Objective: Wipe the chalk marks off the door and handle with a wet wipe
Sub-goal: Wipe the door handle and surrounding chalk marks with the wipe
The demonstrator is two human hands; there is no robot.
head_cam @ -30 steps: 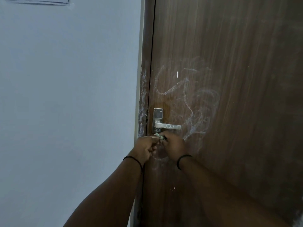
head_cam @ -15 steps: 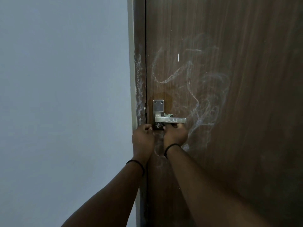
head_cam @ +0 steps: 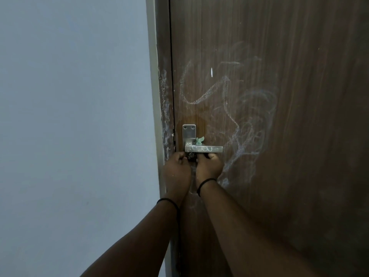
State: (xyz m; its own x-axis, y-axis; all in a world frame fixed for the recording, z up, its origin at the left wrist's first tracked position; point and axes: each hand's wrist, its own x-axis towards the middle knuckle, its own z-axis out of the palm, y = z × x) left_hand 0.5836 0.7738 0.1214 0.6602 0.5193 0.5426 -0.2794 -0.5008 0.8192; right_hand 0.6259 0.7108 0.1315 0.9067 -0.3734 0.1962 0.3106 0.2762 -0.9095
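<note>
**Hands up under the lever, wipe poking out above it**

I've got both hands tucked right beneath the handle (head_cam: 203,149) now. A second ago they were lower, fussing together over the wipe below the lever; now they've risen and the wet wipe (head_cam: 199,141) shows as a small greenish tuft above the bar, at about 12 o'clock from my right hand (head_cam: 208,166). That hand is curled, fingers reaching up behind the lever, so I judge it's pinching the wipe, though the bar hides the actual grip. My left hand (head_cam: 177,169), at 9 o'clock from the right one, is closed in a loose fist near the lock; whether it holds anything I can't tell.

What that means: handle cleaning is only starting. The squiggle on the lever's face is untouched, and the chalk marks (head_cam: 235,108) sprawl across the door (head_cam: 299,136) from 12 to 3 o'clock of the handle, with more on the frame (head_cam: 164,108) at 10 o'clock.

It's dim; the keyhole area between my hands is a dark blur.
</note>
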